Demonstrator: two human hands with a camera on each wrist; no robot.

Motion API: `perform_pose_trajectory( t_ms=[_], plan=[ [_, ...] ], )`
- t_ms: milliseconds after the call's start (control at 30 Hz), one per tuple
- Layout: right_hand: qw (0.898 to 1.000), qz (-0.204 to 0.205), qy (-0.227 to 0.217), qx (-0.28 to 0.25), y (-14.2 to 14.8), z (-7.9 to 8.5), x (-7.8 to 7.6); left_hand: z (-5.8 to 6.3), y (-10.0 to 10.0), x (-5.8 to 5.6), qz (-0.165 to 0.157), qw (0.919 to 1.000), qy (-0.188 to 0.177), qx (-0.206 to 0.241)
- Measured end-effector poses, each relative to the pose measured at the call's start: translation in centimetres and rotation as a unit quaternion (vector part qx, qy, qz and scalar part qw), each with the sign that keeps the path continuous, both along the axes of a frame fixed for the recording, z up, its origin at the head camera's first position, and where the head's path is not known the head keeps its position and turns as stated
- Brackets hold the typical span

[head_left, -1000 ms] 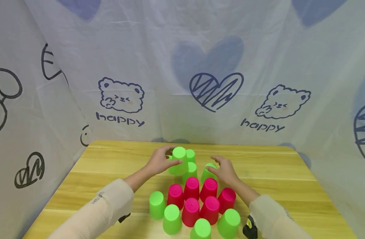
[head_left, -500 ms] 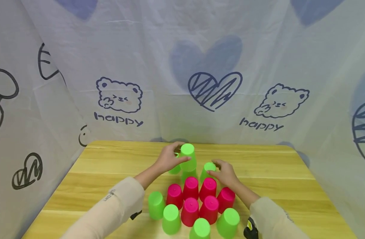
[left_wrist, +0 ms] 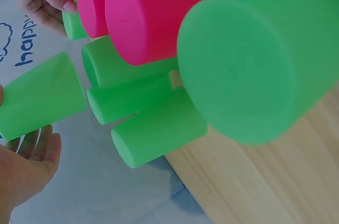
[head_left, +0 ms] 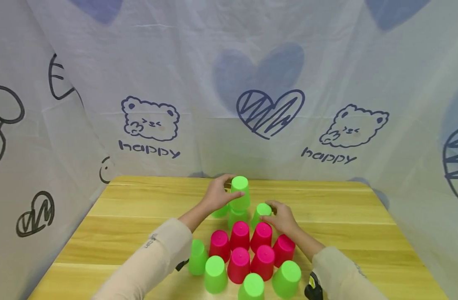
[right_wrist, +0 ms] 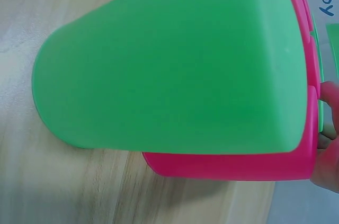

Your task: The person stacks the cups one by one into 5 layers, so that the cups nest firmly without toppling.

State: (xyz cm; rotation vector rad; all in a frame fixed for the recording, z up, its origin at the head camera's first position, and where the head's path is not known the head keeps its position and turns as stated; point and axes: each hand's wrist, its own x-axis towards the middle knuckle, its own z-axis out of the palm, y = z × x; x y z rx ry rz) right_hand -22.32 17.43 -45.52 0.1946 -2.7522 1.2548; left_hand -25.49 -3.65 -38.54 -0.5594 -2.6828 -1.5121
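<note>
My left hand (head_left: 218, 195) holds an upside-down green cup (head_left: 239, 193) between thumb and fingers. In the left wrist view, that cup (left_wrist: 42, 97) hangs apart from the other cups, gripped by the left hand (left_wrist: 29, 176). Below it in the head view, another green cup (head_left: 237, 220) shows partly, and one more (head_left: 220, 211) is half hidden by the left hand. My right hand (head_left: 284, 218) has its thumb and fingers around a green cup (head_left: 260, 216) on the table. In the right wrist view, only part of the right hand (right_wrist: 329, 155) shows at the edge.
Several upside-down pink cups (head_left: 239, 264) stand grouped in the middle of the wooden table (head_left: 345, 225). Several green cups (head_left: 215, 275) stand along their near side. A printed white cloth (head_left: 199, 83) hangs behind the table.
The left hand has carried its green cup right and slightly up, from the left green cup to above the middle one. My right hand has closed in on its cup.
</note>
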Motion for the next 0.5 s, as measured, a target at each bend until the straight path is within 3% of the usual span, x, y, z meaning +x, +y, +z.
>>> perform_pose_trajectory(
  t_ms=[267, 500],
  plan=[
    [1.000, -0.005, -0.005, 0.002, 0.1, 0.1, 0.0, -0.3, 0.7, -0.8, 0.012, 0.9999, -0.005, 0.006],
    [1.000, -0.010, -0.011, -0.003, 0.0, 0.2, 0.1, -0.6, 1.4, -1.4, 0.009, 0.9994, 0.021, 0.027]
  ],
)
